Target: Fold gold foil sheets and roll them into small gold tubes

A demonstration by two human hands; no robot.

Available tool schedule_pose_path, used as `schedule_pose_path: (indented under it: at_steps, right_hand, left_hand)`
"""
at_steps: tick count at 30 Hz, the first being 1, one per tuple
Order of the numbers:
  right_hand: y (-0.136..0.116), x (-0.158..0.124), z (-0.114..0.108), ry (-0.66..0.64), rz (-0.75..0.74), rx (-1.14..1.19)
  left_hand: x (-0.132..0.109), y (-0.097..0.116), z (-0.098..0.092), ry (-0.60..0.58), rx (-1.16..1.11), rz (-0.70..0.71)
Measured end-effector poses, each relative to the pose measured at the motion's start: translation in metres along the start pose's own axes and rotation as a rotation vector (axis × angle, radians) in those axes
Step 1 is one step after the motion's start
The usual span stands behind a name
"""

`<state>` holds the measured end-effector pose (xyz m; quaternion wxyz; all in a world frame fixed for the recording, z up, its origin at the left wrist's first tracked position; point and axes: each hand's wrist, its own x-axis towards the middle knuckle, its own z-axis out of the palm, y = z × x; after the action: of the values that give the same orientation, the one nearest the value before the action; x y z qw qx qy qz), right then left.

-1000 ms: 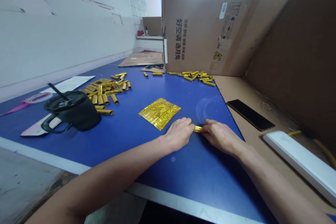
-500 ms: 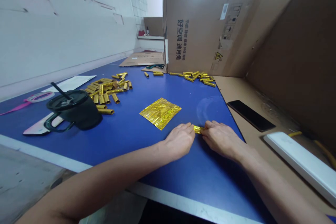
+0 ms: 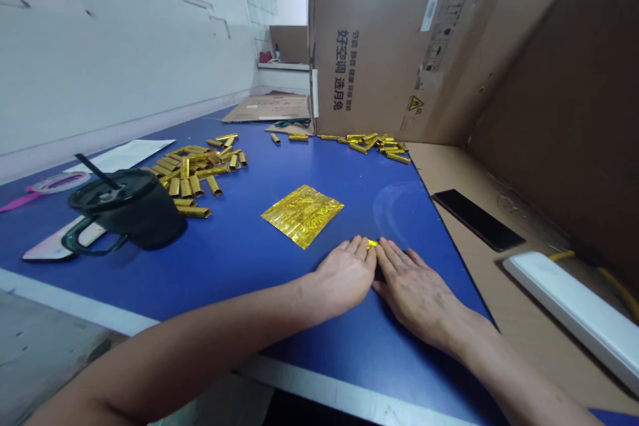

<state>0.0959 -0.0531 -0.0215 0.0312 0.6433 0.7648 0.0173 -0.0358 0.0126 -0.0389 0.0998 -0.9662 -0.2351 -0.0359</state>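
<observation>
On the blue tabletop, a folded gold foil strip lies mostly hidden under my fingers, with only a small bit showing. My left hand rests on its left part, fingers stretched out and pressing down. From the other side my right hand lies flat over the strip, fingers straight and close to the left fingertips. Just left of the hands is a flat square gold foil sheet, slightly creased. A pile of rolled gold foil pieces sits farther off to the left.
A dark lidded mug with a straw stands at left, near a tape roll and a white paper. More gold rolls lie along a large cardboard box. At right are a black phone and a white bar-shaped device.
My right hand has gone from pinching the strip's end to lying flat, its fingers shifted left. My left fingers have straightened, and less of the strip shows. The view has shifted slightly.
</observation>
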Motion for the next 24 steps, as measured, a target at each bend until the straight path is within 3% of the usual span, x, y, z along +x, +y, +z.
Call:
schedule_pose_path:
  at_steps: [9, 14, 24]
  right_hand:
    - [0.01, -0.008, 0.0, -0.023, 0.027, 0.064]
    - [0.013, -0.015, 0.003, 0.037, 0.046, 0.034]
    - [-0.002, -0.016, -0.005, 0.073, -0.105, 0.007]
  left_hand:
    - [-0.002, -0.004, -0.003, 0.001, -0.048, 0.005]
    - [-0.004, -0.004, -0.004, -0.009, -0.081, -0.017]
    - [0.013, -0.036, 0.0, -0.084, -0.312, -0.045]
